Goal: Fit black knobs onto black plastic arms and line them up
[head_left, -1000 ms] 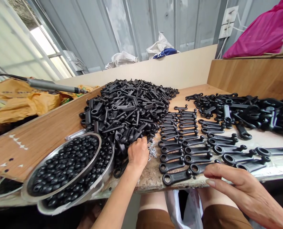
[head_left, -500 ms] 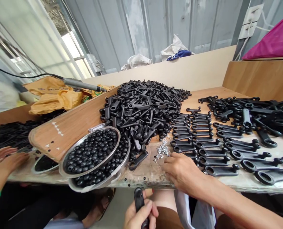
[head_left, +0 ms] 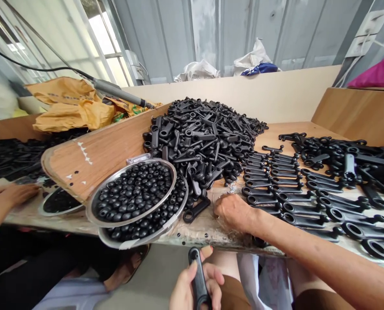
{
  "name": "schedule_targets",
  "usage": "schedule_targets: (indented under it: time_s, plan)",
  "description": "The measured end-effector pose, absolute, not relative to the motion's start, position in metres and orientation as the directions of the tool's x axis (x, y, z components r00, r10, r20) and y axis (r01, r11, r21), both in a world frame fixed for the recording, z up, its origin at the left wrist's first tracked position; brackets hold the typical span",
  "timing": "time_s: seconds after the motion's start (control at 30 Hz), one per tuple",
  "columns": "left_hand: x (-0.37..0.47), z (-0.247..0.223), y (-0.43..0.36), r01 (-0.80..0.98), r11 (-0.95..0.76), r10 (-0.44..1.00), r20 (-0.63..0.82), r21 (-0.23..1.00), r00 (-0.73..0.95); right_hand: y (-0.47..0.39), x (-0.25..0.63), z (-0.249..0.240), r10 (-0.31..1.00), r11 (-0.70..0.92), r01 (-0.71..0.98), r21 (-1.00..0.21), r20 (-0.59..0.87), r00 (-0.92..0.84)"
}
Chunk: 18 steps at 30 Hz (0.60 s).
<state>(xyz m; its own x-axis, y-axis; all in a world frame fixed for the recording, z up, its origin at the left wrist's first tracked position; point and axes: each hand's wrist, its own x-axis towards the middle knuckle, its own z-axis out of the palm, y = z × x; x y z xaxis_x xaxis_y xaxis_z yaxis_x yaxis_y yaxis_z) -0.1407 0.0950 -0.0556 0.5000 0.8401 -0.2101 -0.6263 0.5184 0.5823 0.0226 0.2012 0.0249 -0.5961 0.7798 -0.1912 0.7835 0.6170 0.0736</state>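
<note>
My left hand [head_left: 182, 289] is closed round a black plastic crank handle [head_left: 198, 277], held upright below the table edge with its ring end down. My right hand [head_left: 233, 211] rests on the table by a small pile of silvery pins [head_left: 233, 186]. Its fingers curl downward and hide whatever is in them. Just beyond lies a large heap of black crank handles [head_left: 204, 133]. To the right, rows of crank handles with ball knobs [head_left: 288, 197] lie side by side. One loose crank handle [head_left: 196, 210] sits left of my right hand.
Two stacked metal bowls [head_left: 91, 215] of black ball knobs stand at the table edge. A wooden divider [head_left: 62, 165] runs behind them. Another person's hand [head_left: 14, 196] works at the far left beside a smaller bowl [head_left: 45, 211]. More finished-looking handles [head_left: 350, 161] are piled at right.
My right hand has moved slightly left, its fingers now curled lower over the pins' near side. My left hand has opened its grip a little, showing more of the crank handle. The view has shifted.
</note>
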Motion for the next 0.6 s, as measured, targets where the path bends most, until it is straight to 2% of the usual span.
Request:
schedule_targets:
  time_s: [0.17,0.37,0.6]
  plan:
    - [-0.135,-0.057,0.099,-0.686,0.513,0.839,-0.133,0.515,0.528,0.203,0.031,0.020,0.761,0.645,0.760,0.080,-0.157,-0.630]
    - [-0.127,-0.057,0.098,-0.714,0.499,0.857,-0.156,0.490,0.492,0.201,0.037,0.010,0.721,0.693,0.718,0.067,-0.095,-0.687]
    - [-0.121,-0.059,0.098,-0.708,0.470,0.876,-0.178,0.527,0.449,0.193,0.034,0.001,0.637,0.743,0.631,0.222,0.052,-0.769]
